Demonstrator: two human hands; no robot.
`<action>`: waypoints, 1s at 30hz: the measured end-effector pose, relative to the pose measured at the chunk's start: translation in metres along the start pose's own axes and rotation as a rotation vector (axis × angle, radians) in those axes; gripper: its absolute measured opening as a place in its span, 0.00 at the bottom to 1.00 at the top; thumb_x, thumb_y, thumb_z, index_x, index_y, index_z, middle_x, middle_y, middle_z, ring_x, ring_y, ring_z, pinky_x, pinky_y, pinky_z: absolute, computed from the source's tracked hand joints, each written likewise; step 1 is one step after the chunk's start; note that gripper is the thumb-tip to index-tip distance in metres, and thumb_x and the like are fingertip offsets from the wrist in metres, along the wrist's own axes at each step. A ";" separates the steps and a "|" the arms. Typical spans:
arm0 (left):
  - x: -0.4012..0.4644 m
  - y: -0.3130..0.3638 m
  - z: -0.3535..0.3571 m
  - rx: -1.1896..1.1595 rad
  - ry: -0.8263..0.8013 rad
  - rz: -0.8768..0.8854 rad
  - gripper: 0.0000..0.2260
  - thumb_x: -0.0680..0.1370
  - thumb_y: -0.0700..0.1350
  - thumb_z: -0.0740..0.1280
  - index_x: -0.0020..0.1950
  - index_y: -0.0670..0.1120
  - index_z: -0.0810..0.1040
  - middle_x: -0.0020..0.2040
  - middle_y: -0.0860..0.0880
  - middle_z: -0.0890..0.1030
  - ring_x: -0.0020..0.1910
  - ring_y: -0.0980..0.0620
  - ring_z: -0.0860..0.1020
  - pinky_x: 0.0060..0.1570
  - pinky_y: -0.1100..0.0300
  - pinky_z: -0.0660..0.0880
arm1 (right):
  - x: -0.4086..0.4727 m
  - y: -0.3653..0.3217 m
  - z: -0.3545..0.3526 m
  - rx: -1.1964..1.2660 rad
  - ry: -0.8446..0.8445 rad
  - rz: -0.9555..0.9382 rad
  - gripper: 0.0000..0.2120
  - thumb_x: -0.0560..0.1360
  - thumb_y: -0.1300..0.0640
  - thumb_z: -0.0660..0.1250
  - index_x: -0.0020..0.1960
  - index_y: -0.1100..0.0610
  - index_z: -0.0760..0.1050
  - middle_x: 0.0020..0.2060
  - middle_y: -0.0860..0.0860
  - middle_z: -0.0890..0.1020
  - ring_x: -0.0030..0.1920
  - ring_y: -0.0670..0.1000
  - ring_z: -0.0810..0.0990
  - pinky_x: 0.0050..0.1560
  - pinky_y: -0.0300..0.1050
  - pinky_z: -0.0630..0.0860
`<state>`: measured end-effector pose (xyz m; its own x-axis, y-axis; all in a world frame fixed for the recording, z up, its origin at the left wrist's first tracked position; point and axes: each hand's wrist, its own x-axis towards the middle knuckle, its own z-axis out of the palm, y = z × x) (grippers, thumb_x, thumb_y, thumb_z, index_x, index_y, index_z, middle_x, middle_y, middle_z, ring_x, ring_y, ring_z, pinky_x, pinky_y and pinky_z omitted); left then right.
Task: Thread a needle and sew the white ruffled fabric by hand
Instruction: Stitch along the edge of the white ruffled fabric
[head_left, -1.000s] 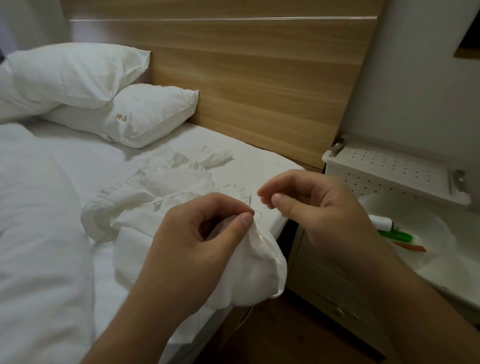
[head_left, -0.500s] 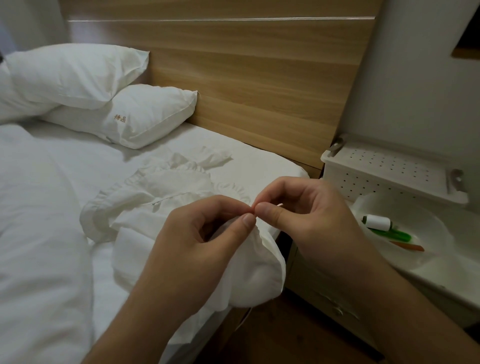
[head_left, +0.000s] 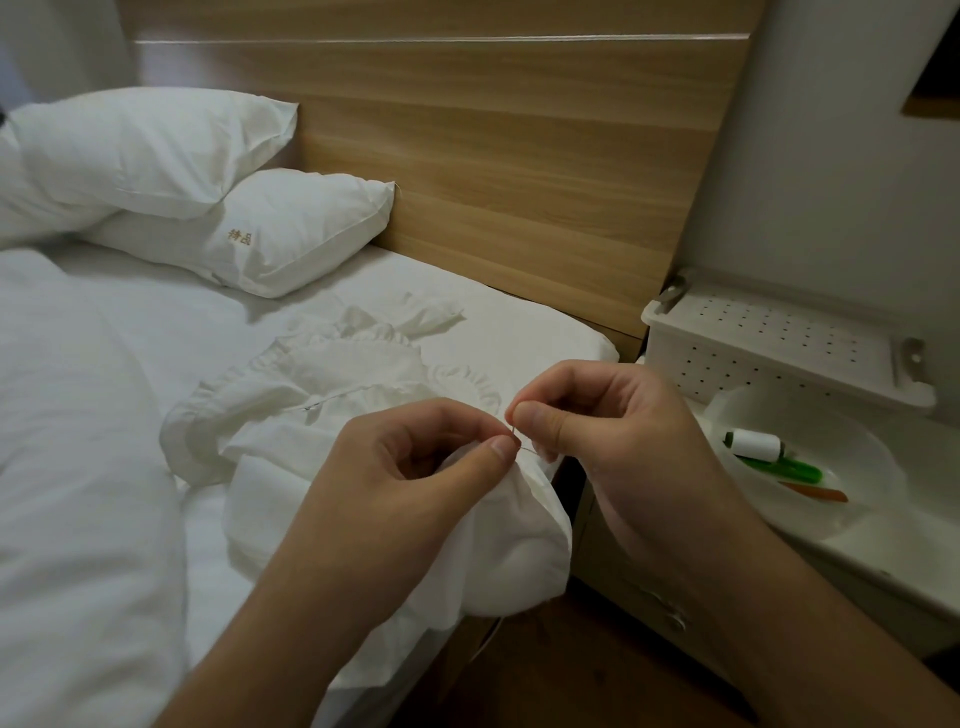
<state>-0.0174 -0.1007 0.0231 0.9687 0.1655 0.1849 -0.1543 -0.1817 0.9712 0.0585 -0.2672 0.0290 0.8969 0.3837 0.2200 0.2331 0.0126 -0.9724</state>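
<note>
Where right hand (head_left: 618, 441) pinches, needle (head_left: 516, 435).

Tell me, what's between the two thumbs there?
In the head view, a thin needle bridges the gap: right hand pinches it, left hand grips the white ruffled fabric.

Left hand (head_left: 415, 483): enters from 7 o'clock, bare forearm rising toward centre. Back of hand faces the camera. Fingers curled; thumb (head_left: 485, 457) extends toward 2 o'clock and meets the forefinger tip in a pinch on the fabric (head_left: 509, 540).

Right hand (head_left: 618, 431): enters from 5 o'clock, bare forearm rising toward centre. Fingers curled inward; thumb (head_left: 545, 418) points toward 9 o'clock, pressed against the forefinger in a pinch on the needle (head_left: 522, 446).

Relation: thumb tips just beside each other, near frame centre; wrists well apart.
</note>
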 end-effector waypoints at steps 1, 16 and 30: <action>0.000 0.000 0.000 0.002 -0.002 -0.002 0.05 0.78 0.44 0.74 0.46 0.52 0.89 0.45 0.50 0.89 0.51 0.51 0.87 0.55 0.53 0.81 | 0.000 0.000 0.000 0.016 -0.002 0.010 0.04 0.75 0.63 0.74 0.43 0.56 0.86 0.35 0.52 0.85 0.36 0.47 0.81 0.42 0.41 0.79; 0.000 -0.001 0.000 0.016 0.027 0.067 0.05 0.79 0.43 0.73 0.46 0.51 0.88 0.44 0.48 0.88 0.48 0.49 0.86 0.51 0.54 0.81 | 0.003 -0.002 0.001 0.090 -0.105 0.005 0.08 0.73 0.54 0.72 0.48 0.57 0.84 0.40 0.54 0.84 0.41 0.50 0.81 0.43 0.45 0.79; 0.000 -0.001 0.000 0.131 -0.038 0.071 0.05 0.79 0.44 0.74 0.45 0.52 0.87 0.42 0.54 0.87 0.46 0.55 0.85 0.45 0.69 0.77 | 0.000 -0.003 -0.001 0.131 0.052 -0.043 0.06 0.70 0.55 0.73 0.43 0.57 0.84 0.37 0.55 0.83 0.39 0.53 0.80 0.45 0.44 0.80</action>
<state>-0.0170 -0.1005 0.0227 0.9632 0.1113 0.2445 -0.1987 -0.3174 0.9273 0.0584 -0.2680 0.0323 0.9062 0.3320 0.2619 0.2235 0.1499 -0.9631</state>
